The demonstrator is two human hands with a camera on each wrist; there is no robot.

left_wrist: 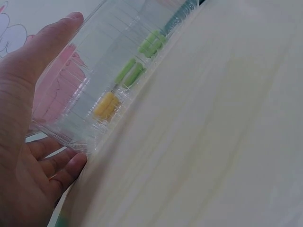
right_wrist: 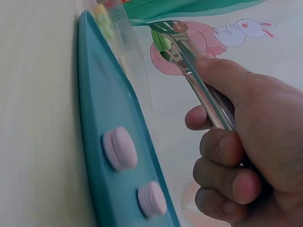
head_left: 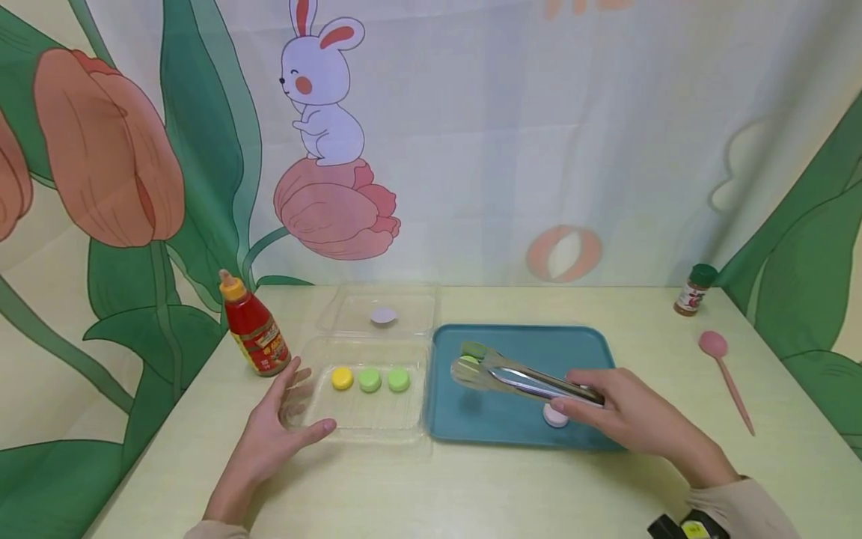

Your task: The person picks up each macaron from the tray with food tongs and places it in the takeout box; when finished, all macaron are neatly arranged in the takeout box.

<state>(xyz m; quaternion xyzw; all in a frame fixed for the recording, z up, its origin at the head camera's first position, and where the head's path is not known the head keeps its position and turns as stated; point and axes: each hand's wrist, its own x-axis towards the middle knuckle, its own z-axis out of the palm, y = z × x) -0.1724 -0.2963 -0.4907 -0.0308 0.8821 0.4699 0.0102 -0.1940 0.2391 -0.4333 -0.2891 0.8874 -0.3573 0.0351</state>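
Note:
My right hand (head_left: 629, 412) grips metal tongs (head_left: 532, 380), their tips around a green macaron (right_wrist: 162, 41) above the blue tray (head_left: 498, 427). Two pale pink-white macarons (right_wrist: 122, 147) lie on that tray; in the head view only one white macaron (head_left: 555, 415) shows, partly under the hand. In the clear plastic box (head_left: 364, 427) to the left sit a yellow macaron (head_left: 342, 378) and two green macarons (head_left: 370, 379) in a row. At the box's left end, my left hand (head_left: 272, 427) has its thumb and fingers spread; the fingertips appear to touch the box wall.
The box's lid (head_left: 417, 307) lies folded back, with a small white oval (head_left: 384, 317) on it. A red sauce bottle (head_left: 259, 333) stands behind my left hand. At the right are a spice jar (head_left: 695, 290) and a pink spoon (head_left: 727, 378). A printed curtain (head_left: 471, 150) hangs behind.

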